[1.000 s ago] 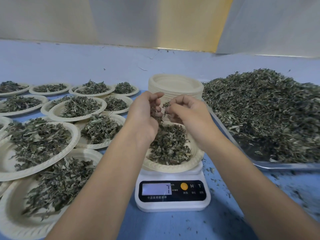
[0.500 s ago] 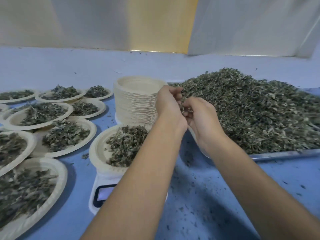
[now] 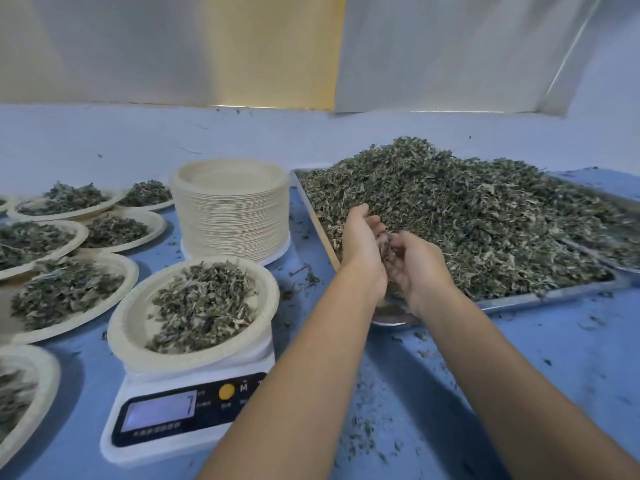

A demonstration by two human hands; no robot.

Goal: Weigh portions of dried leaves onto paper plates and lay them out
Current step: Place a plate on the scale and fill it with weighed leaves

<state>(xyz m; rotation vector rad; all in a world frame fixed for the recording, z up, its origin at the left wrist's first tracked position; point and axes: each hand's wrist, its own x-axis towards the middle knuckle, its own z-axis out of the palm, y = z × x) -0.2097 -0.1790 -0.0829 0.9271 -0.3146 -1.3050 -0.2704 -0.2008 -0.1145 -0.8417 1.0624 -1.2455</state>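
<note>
A big heap of dried leaves (image 3: 485, 216) fills a metal tray (image 3: 519, 300) on the right. Over the tray's near-left corner my left hand (image 3: 360, 244) and my right hand (image 3: 417, 268) are cupped against each other, fingers curled round a small clump of dried leaves (image 3: 388, 244) between them. To the left a paper plate (image 3: 131, 327) with a portion of leaves (image 3: 204, 303) sits on a white digital scale (image 3: 180, 417), whose display shows a 7.
A tall stack of unused paper plates (image 3: 232, 216) stands behind the scale, beside the tray. Several filled plates (image 3: 65, 292) cover the blue table (image 3: 519, 375) at the left. Leaf crumbs are scattered in front of the tray.
Both hands left the plate on the scale and moved right and away with a clump of leaves, to the tray's near-left corner. The view turned right with them.
</note>
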